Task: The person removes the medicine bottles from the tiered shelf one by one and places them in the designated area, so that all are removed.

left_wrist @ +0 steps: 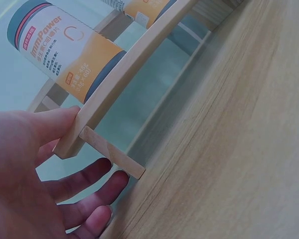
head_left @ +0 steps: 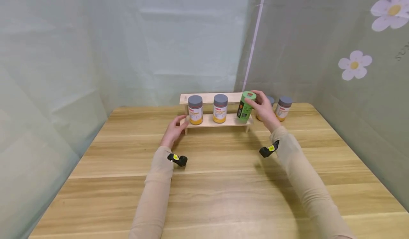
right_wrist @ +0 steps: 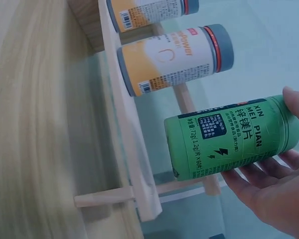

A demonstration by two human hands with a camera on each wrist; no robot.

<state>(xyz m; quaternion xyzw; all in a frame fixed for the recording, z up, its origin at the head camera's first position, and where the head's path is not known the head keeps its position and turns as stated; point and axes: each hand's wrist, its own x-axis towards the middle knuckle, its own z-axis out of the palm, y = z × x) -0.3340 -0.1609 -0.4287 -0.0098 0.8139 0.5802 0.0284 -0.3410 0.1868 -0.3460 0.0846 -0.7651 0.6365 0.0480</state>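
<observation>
At the right end of a two-tier wooden rack (head_left: 220, 124), my right hand (head_left: 264, 110) grips a green pill bottle (head_left: 244, 107) around its upper part. This bottle leans a little, and the right wrist view shows a gap between its base and the lower board. My left hand (head_left: 173, 129) holds the rack's left end, thumb on the board and the other fingers behind and below it. Two white-and-orange bottles with grey lids stand upright on the lower board, a left one (head_left: 195, 110) and a middle one (head_left: 220, 108).
To the right of the rack, another grey-lidded bottle (head_left: 283, 109) stands on the wooden table (head_left: 217, 189). A similar bottle (head_left: 271, 100) is mostly hidden behind my right hand. Fabric walls (head_left: 179, 47) enclose the table at the back and sides.
</observation>
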